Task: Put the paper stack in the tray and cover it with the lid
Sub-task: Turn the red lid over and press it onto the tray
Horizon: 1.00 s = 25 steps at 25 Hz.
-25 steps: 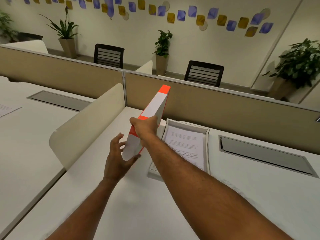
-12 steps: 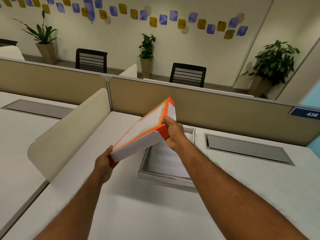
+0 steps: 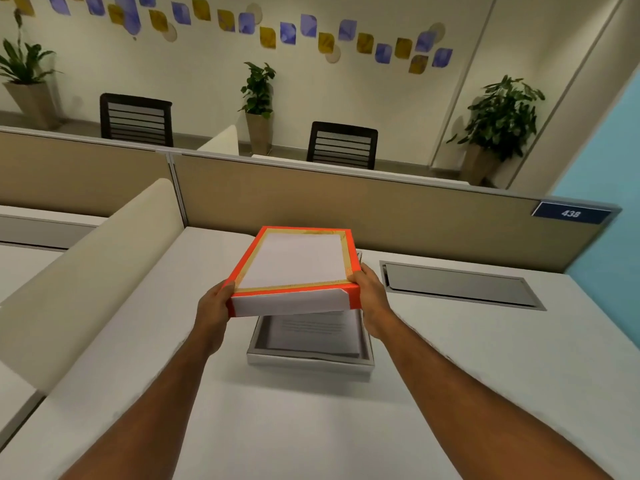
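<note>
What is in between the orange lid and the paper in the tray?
Nothing but air. In the head view the orange lid, held by the left hand and right hand, hangs above the paper stack in the tray, not touching.

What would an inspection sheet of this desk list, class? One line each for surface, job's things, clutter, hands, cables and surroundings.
Surface: white desk, bare around the tray.
Job's things: grey tray holds the paper stack; orange-edged lid held level above it, not yet on.
Clutter: nothing seen.
Hands: left hand and right hand grip the lid's near corners.
Cables: nothing seen; closed cable hatch to the right.
Surroundings: tan partition, sign 438, two black chairs, potted plants.
</note>
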### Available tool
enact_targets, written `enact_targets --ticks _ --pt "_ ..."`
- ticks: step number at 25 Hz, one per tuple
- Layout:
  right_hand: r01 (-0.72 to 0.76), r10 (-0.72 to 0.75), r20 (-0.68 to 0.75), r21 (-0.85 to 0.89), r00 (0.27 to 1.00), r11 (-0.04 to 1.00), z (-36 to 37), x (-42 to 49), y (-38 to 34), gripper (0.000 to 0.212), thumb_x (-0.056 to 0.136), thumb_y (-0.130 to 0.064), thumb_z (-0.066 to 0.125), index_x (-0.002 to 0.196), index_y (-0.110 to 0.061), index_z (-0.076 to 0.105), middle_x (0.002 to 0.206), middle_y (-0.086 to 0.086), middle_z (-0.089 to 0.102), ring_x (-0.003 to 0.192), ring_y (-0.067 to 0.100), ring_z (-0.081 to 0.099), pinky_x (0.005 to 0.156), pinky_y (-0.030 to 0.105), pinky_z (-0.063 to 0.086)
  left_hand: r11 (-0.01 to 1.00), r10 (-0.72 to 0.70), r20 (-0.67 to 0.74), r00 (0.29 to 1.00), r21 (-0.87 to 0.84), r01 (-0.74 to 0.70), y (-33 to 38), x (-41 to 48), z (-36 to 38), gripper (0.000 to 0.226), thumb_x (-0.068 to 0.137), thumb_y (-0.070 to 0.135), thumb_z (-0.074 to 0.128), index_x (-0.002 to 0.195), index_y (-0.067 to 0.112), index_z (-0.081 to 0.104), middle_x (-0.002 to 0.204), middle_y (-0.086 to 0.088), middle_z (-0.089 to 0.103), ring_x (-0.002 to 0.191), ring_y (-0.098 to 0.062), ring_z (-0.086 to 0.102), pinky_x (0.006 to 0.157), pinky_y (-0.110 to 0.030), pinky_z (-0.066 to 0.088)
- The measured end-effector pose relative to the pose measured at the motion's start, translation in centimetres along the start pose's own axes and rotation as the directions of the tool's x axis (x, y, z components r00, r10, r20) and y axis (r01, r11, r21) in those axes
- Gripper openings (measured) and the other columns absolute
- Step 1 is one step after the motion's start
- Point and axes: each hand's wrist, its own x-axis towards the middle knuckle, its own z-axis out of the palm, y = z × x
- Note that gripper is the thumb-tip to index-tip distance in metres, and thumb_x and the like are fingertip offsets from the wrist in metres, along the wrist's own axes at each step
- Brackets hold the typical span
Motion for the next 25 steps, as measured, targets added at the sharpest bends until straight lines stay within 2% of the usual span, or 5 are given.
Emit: enact_targets --ticks 5,12,16,20,25 --pt "0.011 -0.012 -0.060 -0.013 0.998 1.000 -1.9 0.8 1.6 0.037 0.100 -0.029 0.045 0.135 -0.018 0.046 0.124 0.008 0.064 0.090 0.020 0.070 0.061 0.022 0.056 0.998 0.015 0.042 0.999 0.056 -0.017 0.0 0.8 2.3 0.023 0.100 0.033 0.043 0.119 0.023 0.052 0.109 -0.003 0.062 0.100 -0.029 0.064 0.081 -0.038 0.054" --pt "-0.089 0.092 -0.093 0.035 0.991 0.995 -3.5 2.9 2.7 0.050 0.100 -0.029 0.046 0.147 -0.020 0.033 0.135 0.008 0.056 0.110 0.026 0.065 0.091 0.041 0.057 0.996 0.019 0.063 0.998 0.083 -0.024 -0.2 1.8 4.6 0.026 0.100 0.035 0.045 0.119 0.020 0.054 0.114 -0.007 0.063 0.094 -0.025 0.066 0.082 -0.040 0.055" --pt "-0.091 0.095 -0.071 0.050 0.993 0.995 -3.7 2.9 3.9 0.041 0.100 -0.027 0.046 0.140 -0.026 0.038 0.124 0.003 0.056 0.096 0.018 0.065 0.079 0.032 0.058 0.995 0.003 0.073 0.997 0.097 -0.010 -1.0 1.9 4.8 0.037 0.099 0.035 0.045 0.129 0.014 0.053 0.118 -0.009 0.063 0.099 -0.028 0.065 0.089 -0.045 0.054" --pt "-0.065 0.065 -0.067 -0.002 0.996 0.998 -3.9 2.4 5.7 0.035 0.101 -0.027 0.046 0.135 -0.030 0.041 0.120 -0.002 0.057 0.095 0.020 0.066 0.073 0.029 0.059 0.992 -0.001 0.092 0.996 0.129 -0.011 -2.8 0.9 4.3 0.041 0.100 0.034 0.044 0.135 0.014 0.049 0.124 -0.009 0.061 0.108 -0.031 0.062 0.095 -0.050 0.053" --pt "-0.009 0.008 -0.035 -0.039 0.999 0.999 -4.4 0.7 8.3 0.032 0.099 -0.022 0.050 0.128 -0.034 0.044 0.124 -0.002 0.060 0.097 0.020 0.068 0.065 0.022 0.060 0.987 -0.026 0.094 0.995 0.158 0.011 -5.7 -1.2 3.1 0.041 0.101 0.034 0.042 0.138 0.019 0.047 0.123 -0.004 0.059 0.105 -0.025 0.061 0.081 -0.035 0.056"
